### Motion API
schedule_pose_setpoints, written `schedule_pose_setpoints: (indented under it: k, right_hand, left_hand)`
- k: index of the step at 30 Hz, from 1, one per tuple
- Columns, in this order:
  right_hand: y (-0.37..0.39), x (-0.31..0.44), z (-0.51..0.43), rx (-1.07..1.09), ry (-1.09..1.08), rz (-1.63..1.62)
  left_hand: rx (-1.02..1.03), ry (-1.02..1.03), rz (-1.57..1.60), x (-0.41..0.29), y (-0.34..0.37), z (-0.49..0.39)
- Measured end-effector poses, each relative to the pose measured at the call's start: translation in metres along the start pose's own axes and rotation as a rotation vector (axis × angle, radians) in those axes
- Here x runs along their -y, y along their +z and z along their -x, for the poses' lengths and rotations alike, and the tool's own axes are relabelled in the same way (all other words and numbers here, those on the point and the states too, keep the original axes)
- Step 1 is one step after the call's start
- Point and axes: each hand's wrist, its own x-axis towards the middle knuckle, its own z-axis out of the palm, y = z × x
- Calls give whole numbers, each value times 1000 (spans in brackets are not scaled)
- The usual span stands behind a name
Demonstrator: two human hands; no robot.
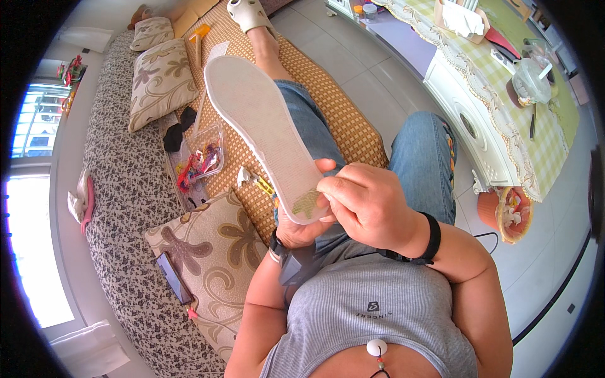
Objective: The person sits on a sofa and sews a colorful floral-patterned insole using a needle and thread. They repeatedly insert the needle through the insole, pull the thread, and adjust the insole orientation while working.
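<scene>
A long white insole (257, 113), with green stitching at its near end, lies over my lap. My left hand (300, 227) grips that near end from below and the side. Above the same end, my right hand (364, 203) has thumb and forefinger pinched together at the insole's right edge; whether a needle or thread is between them is too small to tell. Left of the insole, yellow-handled scissors (263, 184) lie on the woven seat mat (350, 113), near a crumpled white scrap (243, 176). A clear plastic box (215, 146) holds colourful thread skeins (194, 170).
Patterned cushions (163, 80) and a phone (175, 279) on a nearer cushion (212, 250) lie at the left. An orange-headed tool (198, 38) lies farther up the mat. At the right stand a cloth-covered table (543, 151) with a plastic cup (531, 80), and a waste bin (489, 208).
</scene>
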Motion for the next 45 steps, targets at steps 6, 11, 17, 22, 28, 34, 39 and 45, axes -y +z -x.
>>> schedule_pose_setpoints:
  k: [6, 11, 17, 22, 28, 34, 39, 45]
  right_hand:
    - [-8, -30, 7, 96, 492, -495]
    - [-6, -55, 21, 205, 1030, -1316]
    - [0, -51, 23, 161, 1004, -1264]
    - [-2, -50, 22, 169, 963, -1262]
    - [2, -56, 25, 189, 960, -1219]
    - [-5, -46, 10, -12, 699, -803]
    - [-9, -28, -11, 3, -98, 128]
    - [-57, -18, -9, -98, 477, -955]
  left_hand:
    - [-274, 190, -600, -12, 26, 6]
    - [-369, 208, -861, -5, 38, 10]
    - [-383, 219, -929, -2, 42, 10]
    - [-370, 235, -909, -2, 43, 12]
    - [-353, 239, -846, -1, 41, 13]
    - [-413, 380, -943, -7, 36, 12]
    - [-441, 388, -1046, -2, 32, 11]
    - [-573, 638, -1278, -26, 6, 12]
